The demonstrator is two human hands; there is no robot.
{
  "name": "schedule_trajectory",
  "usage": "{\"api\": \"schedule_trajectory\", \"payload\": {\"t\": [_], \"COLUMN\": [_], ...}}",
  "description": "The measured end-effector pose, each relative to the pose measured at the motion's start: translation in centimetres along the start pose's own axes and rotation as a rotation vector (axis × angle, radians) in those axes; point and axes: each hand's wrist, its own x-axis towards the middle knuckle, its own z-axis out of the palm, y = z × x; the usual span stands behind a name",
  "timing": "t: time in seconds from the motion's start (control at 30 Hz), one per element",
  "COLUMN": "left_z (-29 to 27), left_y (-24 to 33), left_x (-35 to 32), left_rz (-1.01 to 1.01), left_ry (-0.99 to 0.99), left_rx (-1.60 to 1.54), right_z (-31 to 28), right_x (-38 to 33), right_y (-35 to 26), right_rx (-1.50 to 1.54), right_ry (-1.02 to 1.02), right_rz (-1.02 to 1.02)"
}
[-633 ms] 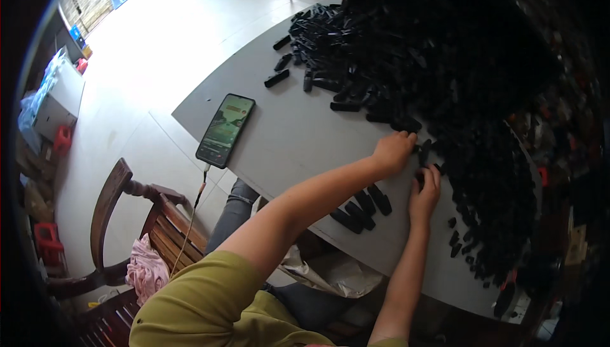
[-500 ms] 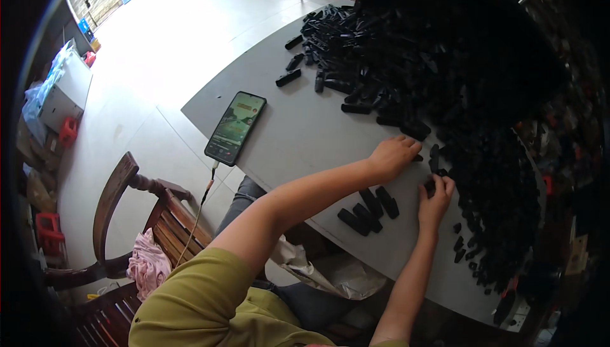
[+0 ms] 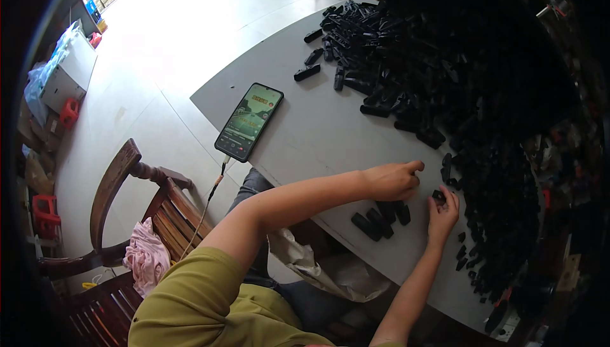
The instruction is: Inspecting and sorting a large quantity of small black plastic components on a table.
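My left hand [image 3: 394,182] is above the tabletop with its fingers curled, and whatever it may hold is hidden. Close to its right, my right hand [image 3: 443,217] pinches a small black plastic piece [image 3: 438,195] between thumb and fingers. Several oblong black plastic parts [image 3: 366,226] lie side by side under and below my left hand, partly covered by it. Just beyond my right fingers, another black part [image 3: 446,168] lies at the edge of a heap of small black pieces [image 3: 489,220].
A larger heap of long black parts [image 3: 381,48] covers the far side of the pale table [image 3: 305,131]. A phone [image 3: 249,122] with a cable lies at the table's left edge. A wooden chair [image 3: 166,213] with pink cloth [image 3: 147,255] stands left. A pale bag [image 3: 295,255] hangs below the near edge.
My left hand has drawn back from the far heap toward the near parts. My right hand has shifted slightly nearer with its fingers pinched. The whole view has tilted a little.
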Motion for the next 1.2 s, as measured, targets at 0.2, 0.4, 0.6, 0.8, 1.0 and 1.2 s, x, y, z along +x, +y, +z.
{"api": "schedule_trajectory", "payload": {"t": [0.2, 0.4, 0.6, 0.8, 1.0, 1.2], "left_z": [-0.4, 0.2, -0.3, -0.3, -1.0, -1.4], "left_y": [-0.2, -0.2, -1.4, -1.1, -0.8, -0.7], "left_x": [0.1, -0.2, -0.6, -0.1, 0.0, -0.3], "left_rz": [-0.002, -0.119, -0.087, -0.116, -0.086, -0.036], "left_ry": [-0.040, 0.039, 0.051, 0.021, 0.001, -0.093], "left_rx": [0.099, -0.252, -0.360, -0.390, -0.357, -0.289], "right_z": [-0.5, 1.0, -0.3, -1.5, 0.1, 0.1], "right_x": [-0.3, -0.9, -1.0, -0.8, -0.4, -0.4], "right_y": [-1.4, -2.8, -4.0, -4.4, -3.9, -3.4], "right_rx": [0.191, -0.094, -0.186, -0.231, -0.241, -0.193], "right_ry": [-0.096, -0.229, -0.329, -0.363, -0.325, -0.234], "right_rz": [0.198, -0.232, -0.091, -0.042, -0.100, -0.143]}}
